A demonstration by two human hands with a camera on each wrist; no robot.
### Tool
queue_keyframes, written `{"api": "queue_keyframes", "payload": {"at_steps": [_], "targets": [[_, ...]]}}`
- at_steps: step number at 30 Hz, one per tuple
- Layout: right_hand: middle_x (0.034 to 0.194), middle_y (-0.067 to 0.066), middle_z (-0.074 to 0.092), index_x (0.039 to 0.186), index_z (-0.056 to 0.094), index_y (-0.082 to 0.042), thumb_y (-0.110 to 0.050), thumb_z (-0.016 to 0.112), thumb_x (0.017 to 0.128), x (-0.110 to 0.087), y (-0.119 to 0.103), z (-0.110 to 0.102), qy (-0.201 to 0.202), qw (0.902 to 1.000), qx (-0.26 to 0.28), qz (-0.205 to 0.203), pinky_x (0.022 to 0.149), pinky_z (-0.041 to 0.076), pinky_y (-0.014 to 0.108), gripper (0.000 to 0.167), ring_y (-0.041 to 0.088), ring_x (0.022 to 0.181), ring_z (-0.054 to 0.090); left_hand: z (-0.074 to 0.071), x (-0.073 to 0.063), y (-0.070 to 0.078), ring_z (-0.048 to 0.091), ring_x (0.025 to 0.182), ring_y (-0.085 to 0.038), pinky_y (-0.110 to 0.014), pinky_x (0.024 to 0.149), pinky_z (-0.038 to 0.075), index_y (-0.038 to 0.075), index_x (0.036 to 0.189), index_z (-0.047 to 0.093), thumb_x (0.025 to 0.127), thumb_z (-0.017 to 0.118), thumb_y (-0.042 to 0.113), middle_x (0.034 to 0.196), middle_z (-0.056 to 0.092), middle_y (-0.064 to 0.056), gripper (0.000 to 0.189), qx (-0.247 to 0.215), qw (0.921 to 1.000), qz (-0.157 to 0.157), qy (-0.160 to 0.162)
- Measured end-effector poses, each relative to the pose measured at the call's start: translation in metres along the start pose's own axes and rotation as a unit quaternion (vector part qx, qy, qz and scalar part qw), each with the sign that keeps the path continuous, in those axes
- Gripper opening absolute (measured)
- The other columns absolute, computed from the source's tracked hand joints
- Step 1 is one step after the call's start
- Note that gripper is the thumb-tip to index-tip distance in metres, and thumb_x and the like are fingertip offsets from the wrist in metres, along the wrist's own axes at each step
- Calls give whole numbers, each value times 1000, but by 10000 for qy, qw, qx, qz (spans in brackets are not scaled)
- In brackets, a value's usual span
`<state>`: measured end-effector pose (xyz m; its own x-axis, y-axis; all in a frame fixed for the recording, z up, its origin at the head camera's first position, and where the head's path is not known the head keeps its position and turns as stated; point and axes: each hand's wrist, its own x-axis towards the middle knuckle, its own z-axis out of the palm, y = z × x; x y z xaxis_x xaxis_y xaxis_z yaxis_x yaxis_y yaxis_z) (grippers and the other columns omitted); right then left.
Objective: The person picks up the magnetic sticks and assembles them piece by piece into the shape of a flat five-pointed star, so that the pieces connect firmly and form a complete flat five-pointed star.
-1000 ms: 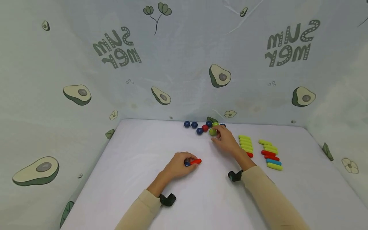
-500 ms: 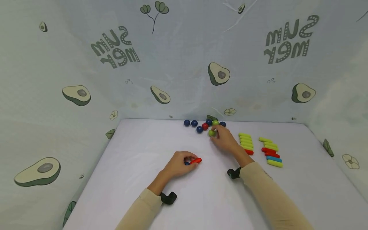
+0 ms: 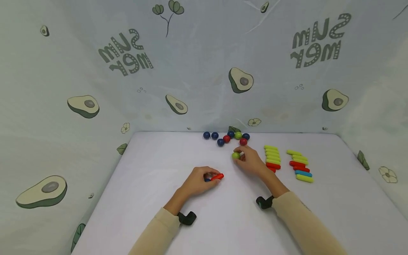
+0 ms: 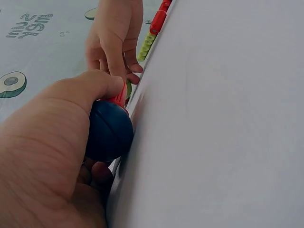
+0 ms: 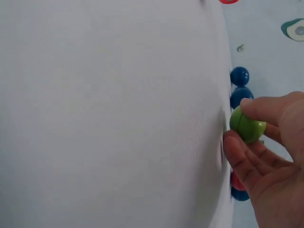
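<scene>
My left hand [image 3: 198, 182] pinches a red stick [image 3: 217, 177] near the middle of the white table. A blue ball [image 4: 111, 130] sits at the stick's end, inside the same grasp; in the head view the fingers hide most of it. Further back and to the right, my right hand [image 3: 251, 161] holds a green ball [image 5: 247, 124] between thumb and fingertips, close over the table. Behind the right hand's fingers lies a red ball [image 3: 243, 141].
Several blue balls [image 3: 215, 135], another red ball [image 3: 226, 139] and another green ball [image 3: 238, 135] lie along the table's back edge. To the right are two columns of short sticks, one mostly yellow-green [image 3: 272, 152], the other including a blue stick [image 3: 303, 173]. A patterned cloth [image 3: 204, 71] hangs behind.
My right hand has taken hold of the green ball and drawn it from the back group toward the front. The red ball behind it now shows. My left hand stays almost still.
</scene>
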<state>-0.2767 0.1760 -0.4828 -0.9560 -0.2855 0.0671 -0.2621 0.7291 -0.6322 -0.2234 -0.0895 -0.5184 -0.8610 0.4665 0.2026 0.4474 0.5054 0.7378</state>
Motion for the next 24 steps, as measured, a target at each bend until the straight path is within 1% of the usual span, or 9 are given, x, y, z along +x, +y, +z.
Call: {"api": "queue_keyframes", "payload": {"at_steps": [4,9,12,18,24], "targets": [[119,10,67,128,63,-8,-16,75,93,-17,-2,1,-166,9995,267,52,85,56,35,37,22,96,61,0,-1,0,54,74,-4,-20,65,47,24,114,77,92,78,31,96,72,14,23,13,10000,16,26],[122,8,68,129,65,-10,-15,74,94,-34,-5,5,-345,9975,602,119,90,58,40,37,21,100,65,2,-2,-1,54,73,-4,-20,65,47,24,114,77,92,78,32,95,71,13,23,10,10000,10,15],[123,8,69,129,65,-10,-14,74,94,-42,-7,10,-421,9965,718,92,89,58,38,37,20,99,66,3,-2,-2,54,73,-3,-20,65,47,24,115,77,92,77,33,96,71,13,24,60,10000,-10,-50],[115,2,70,128,67,-14,-15,74,94,-49,-16,19,-516,9947,888,31,86,56,28,36,17,96,64,1,-2,-1,55,76,-4,-21,67,48,25,115,77,92,77,34,97,69,14,25,54,9999,-55,-88],[107,1,70,126,67,-16,-14,73,94,-51,-24,25,-600,9940,914,-105,84,53,26,33,16,94,62,0,-1,1,55,77,-5,-20,67,47,25,115,76,92,77,32,96,68,15,24,89,9998,-105,-114]]}}
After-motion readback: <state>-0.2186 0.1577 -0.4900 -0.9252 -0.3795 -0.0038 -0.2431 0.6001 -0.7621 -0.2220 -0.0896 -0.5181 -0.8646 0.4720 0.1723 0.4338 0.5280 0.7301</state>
